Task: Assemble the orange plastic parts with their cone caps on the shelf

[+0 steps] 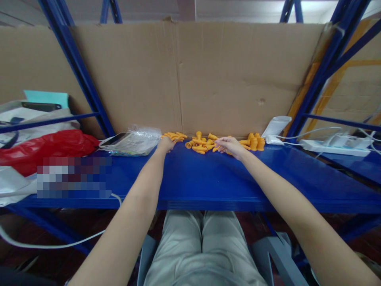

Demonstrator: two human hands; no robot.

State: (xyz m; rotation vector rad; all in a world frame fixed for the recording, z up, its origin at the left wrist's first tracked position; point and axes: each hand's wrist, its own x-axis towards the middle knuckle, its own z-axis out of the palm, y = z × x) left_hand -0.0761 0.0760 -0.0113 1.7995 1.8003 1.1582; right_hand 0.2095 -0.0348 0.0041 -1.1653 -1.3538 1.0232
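Observation:
Several orange plastic pieces, slim and flared at one end like small pegs or game pawns, lie along the back of the blue shelf. My left hand (167, 144) reaches to the left group of orange pieces (180, 136); its back faces me and mostly hides its fingers. Over the right side of the loose middle pile (200, 143) is my right hand (229, 145), palm turned inward, fingers stretched and a little apart, close to or touching pieces. To its right, several stouter orange pieces (256, 142) stand upright in a cluster.
A cardboard panel (178, 79) closes off the shelf's back. Left are a clear plastic bag (139, 140), a phone-like dark slab and a red bag (56, 147). Right are a white stand (275, 129) and a power strip (336, 147) with cables. Blue posts (321, 67) flank the shelf (205, 178).

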